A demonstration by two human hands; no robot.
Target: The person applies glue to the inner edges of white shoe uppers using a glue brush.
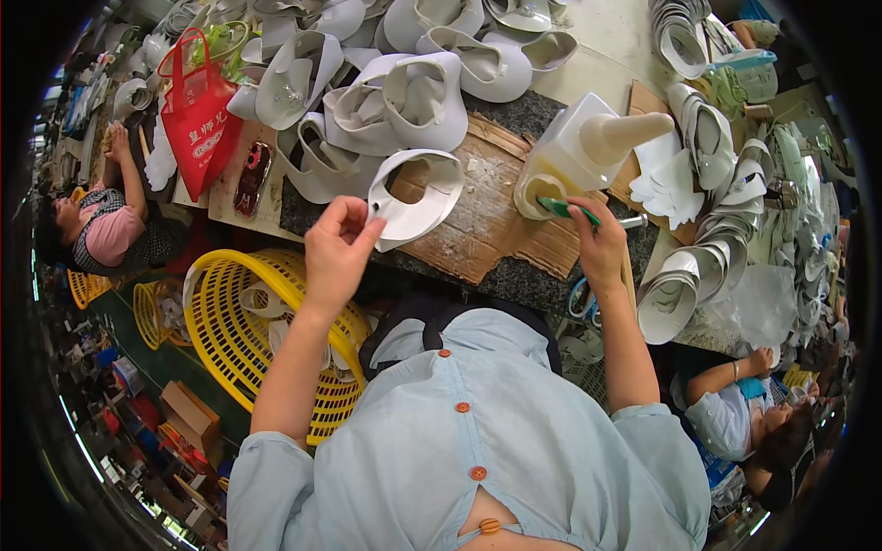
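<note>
My left hand [337, 250] pinches the edge of a white shoe upper [441, 174] between thumb and fingertips, holding it up over the front of the workbench. In my right hand [599, 241] is a green-handled brush [556, 208]. Its far end reaches into the round mouth of a pale cup [525, 195] at the foot of a translucent plastic bottle [565, 147] with a long cone spout; the brush's tip is hidden there. Flattened brown cardboard [473, 234] lies under and between these things. Just beyond my left hand, more pale grey shoe uppers [424, 101] are heaped.
A yellow plastic basket [230, 321] with pieces inside stands below my left arm. Left of the heap are a red bag [197, 129] and a phone [253, 179]. Nested rows of uppers [675, 285] line the right side. Two people sit nearby, one at each side.
</note>
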